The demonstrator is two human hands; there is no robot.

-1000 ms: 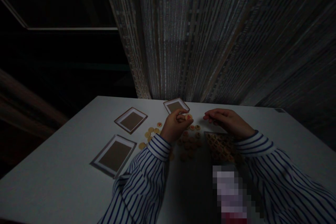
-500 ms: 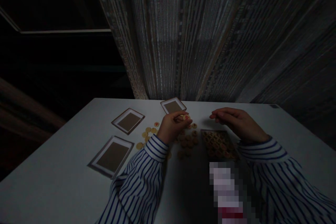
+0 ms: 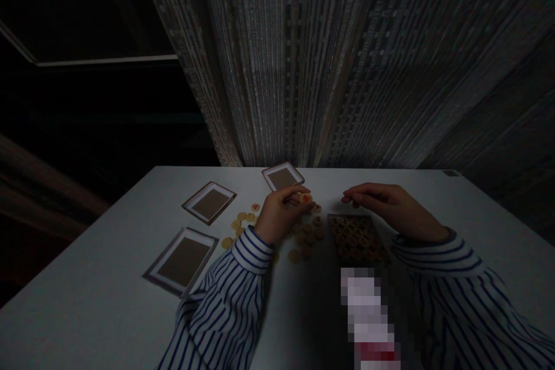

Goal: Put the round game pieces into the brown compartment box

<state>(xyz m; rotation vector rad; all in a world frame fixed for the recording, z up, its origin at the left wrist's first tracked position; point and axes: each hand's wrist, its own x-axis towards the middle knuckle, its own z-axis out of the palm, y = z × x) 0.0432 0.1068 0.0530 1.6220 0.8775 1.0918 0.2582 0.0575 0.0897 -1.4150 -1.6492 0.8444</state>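
Head view: here's the left hand [image 3: 277, 217], just below centre of the frame, thumb and fingers pinching a round piece [image 3: 306, 198] with a red mark turned towards the camera. Over to the right, the right hand [image 3: 401, 211] hangs above the table [image 3: 108, 266], fingers gathered together, and whether anything sits between them I can't tell. The step in hand looks like handling one piece at a time. From this pose the left fingers need a light, steady pinch, as the disc is small and could slip.

Now the containers! Lower right of centre, between the forearms, a shallow box [image 3: 350, 215] is packed with marked discs [image 3: 358, 237], seemingly in close rows. Just left of it, loose pieces [image 3: 309, 231] lie on the tabletop, partly in shadow, and more pale ones [image 3: 241, 217] spread beyond the left wrist. Three flat trays, brown inside with pale borders, sit on the left and behind: one at lower left [image 3: 184, 260], one above it [image 3: 211, 202], and one [image 3: 281, 176] near the far edge, just beyond the left hand.
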